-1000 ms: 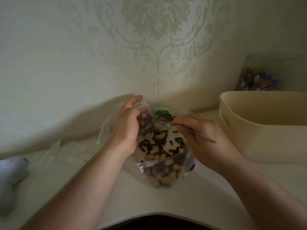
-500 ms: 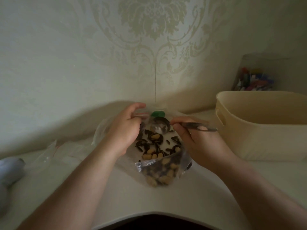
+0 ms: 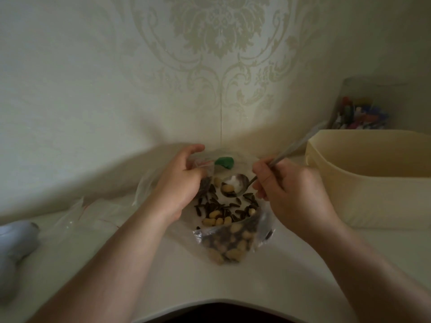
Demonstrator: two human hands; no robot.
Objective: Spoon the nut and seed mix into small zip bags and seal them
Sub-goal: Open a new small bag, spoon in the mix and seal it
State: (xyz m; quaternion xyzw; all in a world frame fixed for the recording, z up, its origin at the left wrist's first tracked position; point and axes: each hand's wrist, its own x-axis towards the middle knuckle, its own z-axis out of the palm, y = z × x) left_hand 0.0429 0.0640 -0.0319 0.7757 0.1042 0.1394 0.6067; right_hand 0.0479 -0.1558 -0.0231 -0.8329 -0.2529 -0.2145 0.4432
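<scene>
Our right hand (image 3: 293, 194) grips the metal spoon (image 3: 235, 186), bowl pointing left toward the small clear zip bag (image 3: 205, 166) pinched in our left hand (image 3: 180, 183).

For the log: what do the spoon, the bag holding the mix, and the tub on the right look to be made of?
Spoon: apparently metal, polished; its bowl shows a bright glint and the thin handle looks grey and shiny.
Bag: thin clear plastic film, glossy and crinkled; the nuts and seeds show straight through it.
Tub: likely moulded plastic, cream, matte; smooth walls, rounded corners.
</scene>
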